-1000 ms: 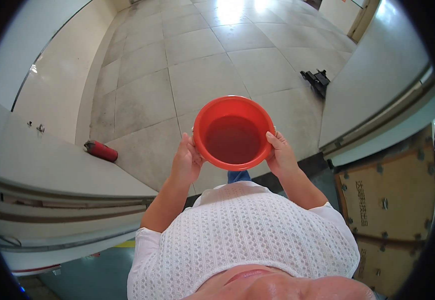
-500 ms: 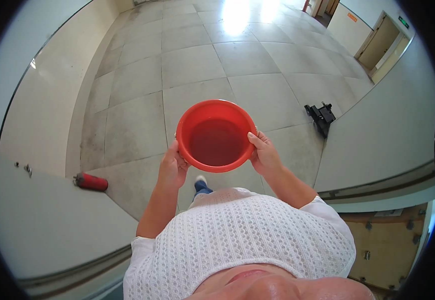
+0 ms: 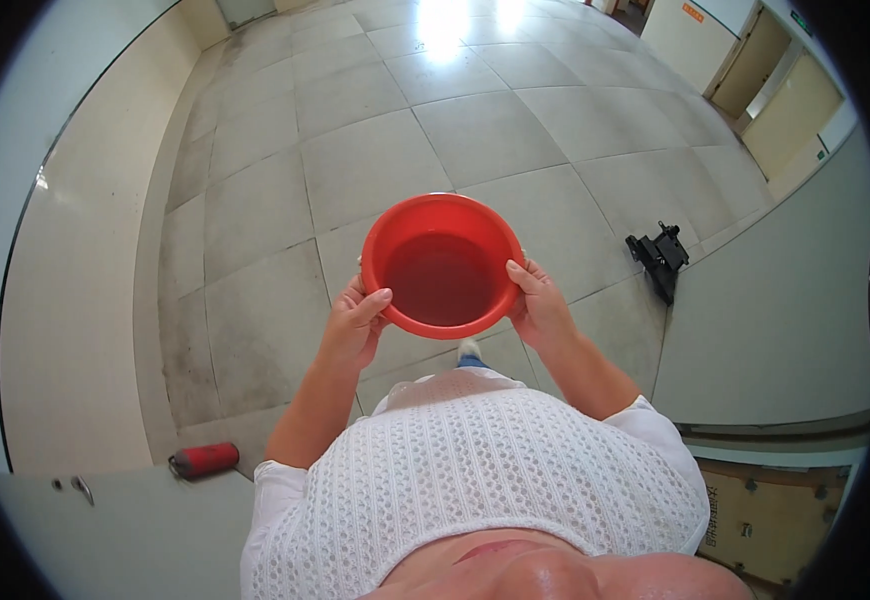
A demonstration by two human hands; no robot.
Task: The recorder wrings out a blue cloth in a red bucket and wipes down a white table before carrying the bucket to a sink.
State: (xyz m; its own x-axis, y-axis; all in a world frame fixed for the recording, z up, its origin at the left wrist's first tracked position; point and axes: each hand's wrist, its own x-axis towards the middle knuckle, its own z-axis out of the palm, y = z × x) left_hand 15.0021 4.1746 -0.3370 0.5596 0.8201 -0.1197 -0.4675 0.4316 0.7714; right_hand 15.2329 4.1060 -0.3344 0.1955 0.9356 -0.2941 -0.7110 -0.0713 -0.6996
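A round red plastic basin [image 3: 442, 212] is held out in front of my body, roughly level. Darker liquid, which looks like water, covers its bottom. My left hand [image 3: 355, 318] grips the left side, the thumb over the rim and the fingers beneath. On the opposite side my right hand [image 3: 537, 300] is closed the same way, its thumb lying on the rim. The fingers under the basin are mostly hidden. Below the basin, the tip of one light shoe [image 3: 469, 350] shows on the floor.
Grey floor tiles [image 3: 365, 160] stretch ahead. A red cylinder like a fire extinguisher [image 3: 205, 459] lies near the left door [image 3: 135, 525]. A black object [image 3: 661, 260] sits on the floor by the right door panel [image 3: 775, 320]. A wall [image 3: 105, 230] runs along the left.
I have stepped forward through the doorway with the basin; the red cylinder and the left door have slid back. My left thumb now lies over the rim.
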